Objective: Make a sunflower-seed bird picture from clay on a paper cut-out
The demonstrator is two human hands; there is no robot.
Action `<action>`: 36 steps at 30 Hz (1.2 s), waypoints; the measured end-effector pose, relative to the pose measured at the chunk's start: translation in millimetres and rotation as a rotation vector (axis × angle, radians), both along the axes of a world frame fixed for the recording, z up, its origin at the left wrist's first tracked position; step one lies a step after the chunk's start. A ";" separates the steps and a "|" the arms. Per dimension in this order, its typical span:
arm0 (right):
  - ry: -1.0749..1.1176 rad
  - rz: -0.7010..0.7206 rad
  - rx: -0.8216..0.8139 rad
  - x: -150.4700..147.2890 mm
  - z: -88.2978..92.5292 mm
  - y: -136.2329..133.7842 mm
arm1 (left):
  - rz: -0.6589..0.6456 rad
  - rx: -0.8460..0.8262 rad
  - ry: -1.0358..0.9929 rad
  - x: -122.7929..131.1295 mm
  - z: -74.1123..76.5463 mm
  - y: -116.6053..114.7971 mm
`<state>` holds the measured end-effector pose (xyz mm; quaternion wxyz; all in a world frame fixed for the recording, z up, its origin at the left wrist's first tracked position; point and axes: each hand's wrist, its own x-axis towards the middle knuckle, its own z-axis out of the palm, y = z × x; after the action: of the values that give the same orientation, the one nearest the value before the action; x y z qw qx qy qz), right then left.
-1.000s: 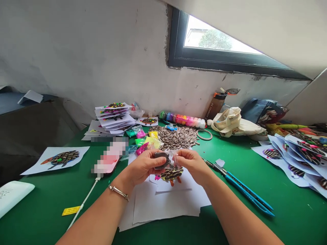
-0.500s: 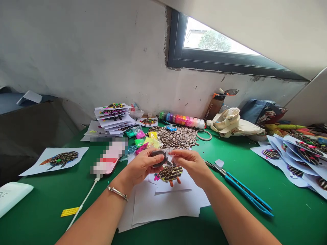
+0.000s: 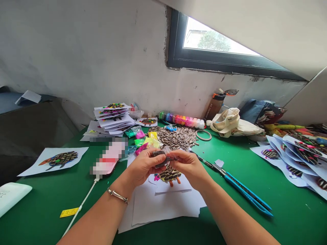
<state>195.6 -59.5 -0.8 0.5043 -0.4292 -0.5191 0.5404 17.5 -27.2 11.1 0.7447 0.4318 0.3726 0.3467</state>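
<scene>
A dark grey lump of modelling clay [image 3: 158, 160], partly in a clear plastic wrapper [image 3: 166, 150], is held above the papers. My left hand [image 3: 143, 165] is closed on the lump, its thumb lying across the top. From the other side my right hand [image 3: 188, 166] pinches the edge of the wrapped clay; its fingers hide just where. Right below my hands lies a bird picture [image 3: 169, 175] with a seed-covered body, a pink head and orange legs. It rests on a stack of white sheets [image 3: 166, 209].
Sunflower seeds [image 3: 178, 137] are heaped behind my hands, beside bagged coloured clay [image 3: 141, 142]. Long blue-handled tweezers [image 3: 246, 192] lie at right near a tape ring [image 3: 203, 135]. A phone [image 3: 112, 158] with a cable lies left. Finished pictures [image 3: 113, 124] are stacked at the back left.
My right hand has come slightly left and closer to my left hand. Less of the clear wrapper shows between them, and the dark clay looks more bunched together.
</scene>
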 end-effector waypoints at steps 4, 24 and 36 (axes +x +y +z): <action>-0.013 0.033 -0.022 2.8 1.8 0.3 | 0.041 0.009 0.023 1.5 -0.4 -0.9; -0.600 0.004 0.095 -3.3 1.4 -6.6 | 0.056 0.001 0.064 7.0 -4.1 -1.3; -0.593 -0.029 0.155 6.5 -3.8 -0.1 | 0.102 0.030 0.111 5.7 -4.9 -0.5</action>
<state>202.1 -59.6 -4.6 0.3696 -0.5359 -0.6771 0.3433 23.2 -27.7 6.2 0.6978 0.4419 0.4297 0.3649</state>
